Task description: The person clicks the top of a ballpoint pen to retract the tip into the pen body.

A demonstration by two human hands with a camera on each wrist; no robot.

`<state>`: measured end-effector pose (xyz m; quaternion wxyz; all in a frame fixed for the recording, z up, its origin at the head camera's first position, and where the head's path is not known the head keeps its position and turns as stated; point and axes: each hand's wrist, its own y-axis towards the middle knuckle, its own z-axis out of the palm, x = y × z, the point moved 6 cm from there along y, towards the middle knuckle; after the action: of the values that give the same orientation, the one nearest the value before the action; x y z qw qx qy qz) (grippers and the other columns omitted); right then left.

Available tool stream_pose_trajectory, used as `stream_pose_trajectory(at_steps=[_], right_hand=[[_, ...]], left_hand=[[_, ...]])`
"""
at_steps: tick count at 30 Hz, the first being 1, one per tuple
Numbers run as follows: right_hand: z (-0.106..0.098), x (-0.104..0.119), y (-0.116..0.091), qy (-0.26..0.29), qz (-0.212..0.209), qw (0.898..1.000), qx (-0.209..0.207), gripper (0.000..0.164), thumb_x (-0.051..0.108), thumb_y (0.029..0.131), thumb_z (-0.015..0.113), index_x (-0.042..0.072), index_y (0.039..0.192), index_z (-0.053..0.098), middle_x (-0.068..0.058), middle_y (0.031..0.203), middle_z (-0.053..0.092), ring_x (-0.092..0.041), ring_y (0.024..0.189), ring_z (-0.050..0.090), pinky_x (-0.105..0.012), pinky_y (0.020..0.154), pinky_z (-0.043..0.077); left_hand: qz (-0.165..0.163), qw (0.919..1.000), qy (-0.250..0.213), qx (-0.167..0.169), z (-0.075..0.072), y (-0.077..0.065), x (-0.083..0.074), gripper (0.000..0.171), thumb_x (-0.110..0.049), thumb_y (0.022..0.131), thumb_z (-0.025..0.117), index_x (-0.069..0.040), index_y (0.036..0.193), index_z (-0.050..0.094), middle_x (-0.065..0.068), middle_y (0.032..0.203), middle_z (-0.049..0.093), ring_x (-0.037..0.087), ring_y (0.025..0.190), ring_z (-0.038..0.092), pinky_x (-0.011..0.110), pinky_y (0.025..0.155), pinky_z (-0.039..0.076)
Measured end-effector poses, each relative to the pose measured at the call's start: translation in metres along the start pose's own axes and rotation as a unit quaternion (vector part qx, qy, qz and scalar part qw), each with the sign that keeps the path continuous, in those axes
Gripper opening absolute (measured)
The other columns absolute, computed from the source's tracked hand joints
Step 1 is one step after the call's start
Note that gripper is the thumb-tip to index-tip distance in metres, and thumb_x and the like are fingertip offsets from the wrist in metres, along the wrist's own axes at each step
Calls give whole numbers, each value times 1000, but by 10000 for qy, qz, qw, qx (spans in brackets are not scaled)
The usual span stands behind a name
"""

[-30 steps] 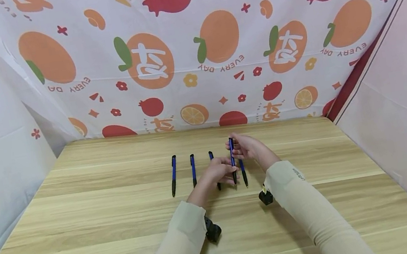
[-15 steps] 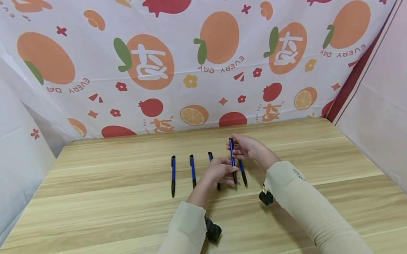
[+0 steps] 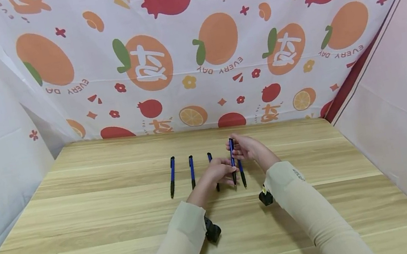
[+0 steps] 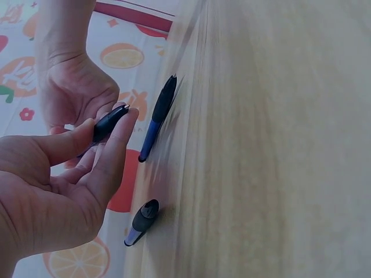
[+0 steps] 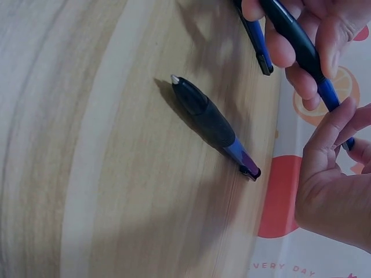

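Observation:
A blue pen with a black grip (image 3: 232,153) is held upright just above the table, by both hands. My left hand (image 3: 217,172) pinches its black tip end between thumb and fingers, as the left wrist view also shows. Higher up, the fingers of my right hand (image 3: 250,146) pinch the blue clicker end (image 5: 348,143). Right beside the held pen, a similar pen (image 3: 243,178) lies on the table, partly behind it. Under my left hand is another pen (image 3: 210,157), its middle hidden by the hand.
Two more blue pens, the leftmost pen (image 3: 173,177) and its neighbour pen (image 3: 192,169), lie roughly parallel to the left. The wooden table (image 3: 84,237) ends at a fruit-print curtain (image 3: 187,80). A black wrist camera (image 3: 213,232) hangs under the left sleeve.
Both hands keep the same hold on the pen. The head view has shifted slightly, so the table and lying pens appear a little further left.

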<state>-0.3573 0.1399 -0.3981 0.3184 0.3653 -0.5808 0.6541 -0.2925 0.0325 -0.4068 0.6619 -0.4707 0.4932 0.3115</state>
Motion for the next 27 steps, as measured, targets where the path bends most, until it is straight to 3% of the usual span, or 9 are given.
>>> stream_pose_trajectory(at_steps=[27], right_hand=[[2,2,-1,-15,2,10000,60,31,29,97,42,2,100,56,0,75,61,-7,50,47,-22,59,48]], left_hand=[[35,10000,37,47,-1,0,0,24,1,92,51,12,113,51,26,107,60,40,97,58,43,75,52]])
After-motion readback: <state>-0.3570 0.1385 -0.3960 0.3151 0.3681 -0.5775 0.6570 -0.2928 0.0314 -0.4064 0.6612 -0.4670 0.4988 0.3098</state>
